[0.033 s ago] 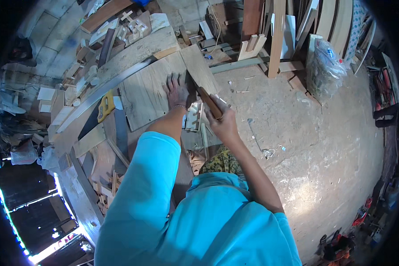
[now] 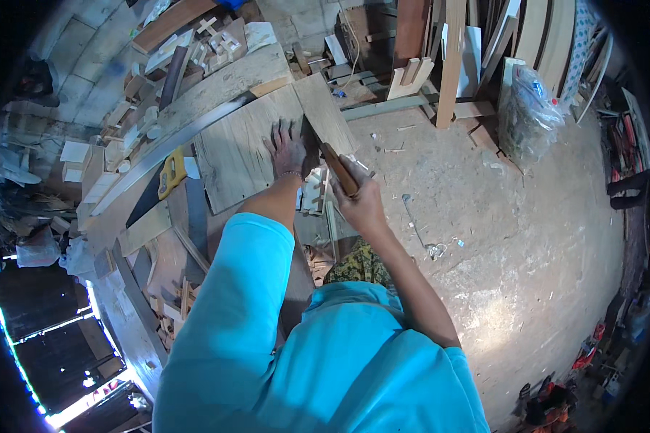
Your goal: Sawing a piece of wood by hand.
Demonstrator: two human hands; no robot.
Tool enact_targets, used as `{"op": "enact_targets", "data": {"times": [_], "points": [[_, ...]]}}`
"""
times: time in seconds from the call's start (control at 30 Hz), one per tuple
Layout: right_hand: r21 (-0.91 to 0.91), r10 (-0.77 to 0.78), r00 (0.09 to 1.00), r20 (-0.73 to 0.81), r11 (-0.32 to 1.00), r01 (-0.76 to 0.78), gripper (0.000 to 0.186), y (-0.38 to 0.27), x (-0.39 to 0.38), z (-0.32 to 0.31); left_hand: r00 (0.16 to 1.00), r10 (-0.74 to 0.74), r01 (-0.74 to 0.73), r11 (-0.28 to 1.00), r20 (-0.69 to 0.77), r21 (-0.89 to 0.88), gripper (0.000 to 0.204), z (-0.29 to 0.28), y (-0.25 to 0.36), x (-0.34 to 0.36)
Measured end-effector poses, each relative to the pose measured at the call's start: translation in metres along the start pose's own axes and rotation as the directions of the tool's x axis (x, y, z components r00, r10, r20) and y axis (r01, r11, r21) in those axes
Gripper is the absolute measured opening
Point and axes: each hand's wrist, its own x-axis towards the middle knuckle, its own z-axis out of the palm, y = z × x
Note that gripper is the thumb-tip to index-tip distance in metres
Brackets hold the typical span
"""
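Note:
A wide pale wooden board (image 2: 231, 148) lies on the workbench, and my left hand (image 2: 289, 150) presses flat on it with fingers spread. My right hand (image 2: 361, 198) is wrapped round the brown wooden handle of a handsaw (image 2: 339, 168). Its thin blade shows almost edge-on and runs into a dark slit in the board. To the right of the slit is a narrower strip of the board (image 2: 325, 112). Just below the board, between my two hands, small pale notched wood pieces (image 2: 313, 191) are partly hidden.
Left of the board lies a second handsaw with a yellow handle (image 2: 172, 173). A long metal straightedge (image 2: 195, 128) runs behind. Wood offcuts (image 2: 224, 43) crowd the far left. Planks (image 2: 451, 65) lean at the back right, near a filled clear plastic bag (image 2: 531, 112) on the concrete floor (image 2: 498, 216).
My right hand and the handsaw have shifted very slightly toward me. My left hand stays pressed on the board in nearly the same spot.

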Motion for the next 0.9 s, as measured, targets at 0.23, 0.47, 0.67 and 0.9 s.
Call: {"op": "enact_targets", "data": {"times": [0.23,0.47,0.67,0.9], "points": [[-0.022,0.079,0.995,0.06,0.997,-0.078,0.043,-0.005,-0.001,0.003,0.994,-0.06,0.062,0.998,0.086,-0.019,0.041,0.012,-0.005,0.004],[-0.125,0.07,0.997,0.045,0.99,-0.064,0.044,-0.019,-0.007,0.003,0.974,-0.127,0.135,0.99,0.189,-0.03,0.044,-0.003,0.003,0.002],[-0.067,0.201,0.977,0.065,0.978,-0.196,0.043,-0.071,-0.074,-0.057,0.965,-0.14,0.154,0.987,0.222,-0.049,0.049,-0.023,0.013,0.004],[-0.111,-0.035,0.998,-0.057,0.993,0.028,0.039,-0.011,-0.037,0.003,0.978,-0.139,0.151,0.987,0.158,-0.063,0.05,-0.012,0.012,0.002]]}}
